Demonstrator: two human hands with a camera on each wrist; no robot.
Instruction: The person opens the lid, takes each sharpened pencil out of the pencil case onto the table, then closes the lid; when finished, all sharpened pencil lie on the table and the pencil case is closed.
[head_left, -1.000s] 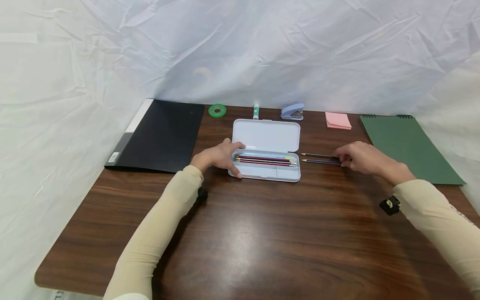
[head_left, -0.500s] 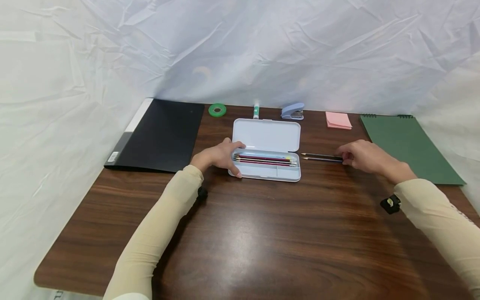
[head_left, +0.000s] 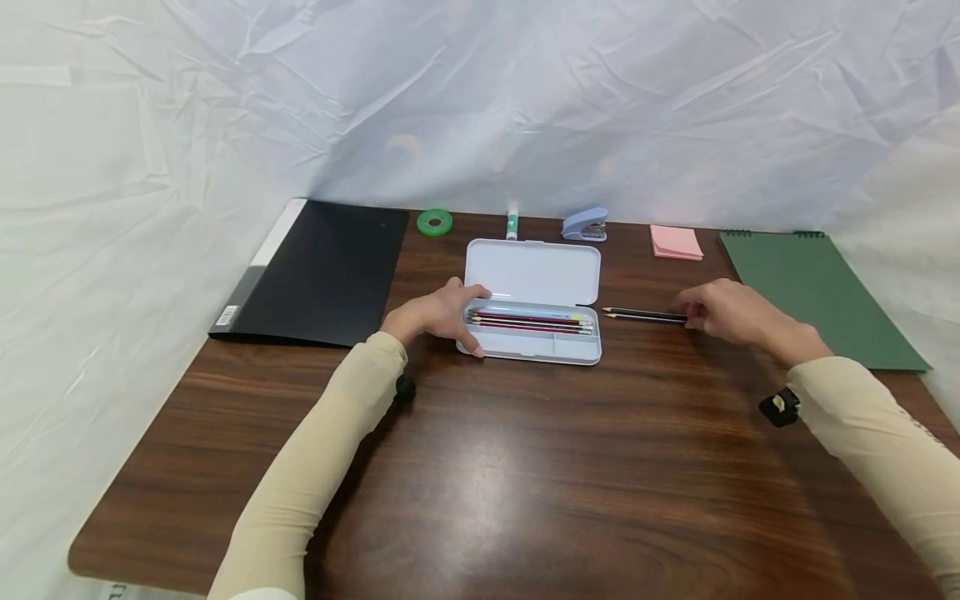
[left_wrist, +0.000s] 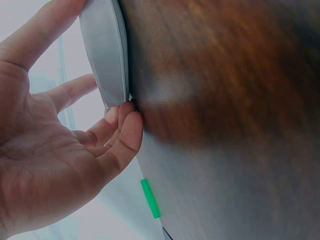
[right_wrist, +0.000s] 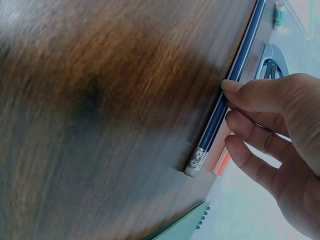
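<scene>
A white pencil case lies with its lid folded back in the middle of the table. Several dark red and black pencils fill its long rear compartment. My left hand grips the case's left end, thumb at the front edge and fingers toward the back. To the right of the case, two dark pencils lie side by side, sharpened tips pointing left. My right hand pinches them near their rear ends. In the right wrist view, one navy pencil with a metal ferrule and white eraser shows at my thumb tip.
A black folder lies at the left. Along the back are green tape, a green-and-white tube, a light blue stapler and pink sticky notes. A green spiral pad lies at the right.
The two pencils at my right hand, spaced apart a second ago, now lie close together. My right hand has shifted very slightly; my left hand has stayed on the case.
</scene>
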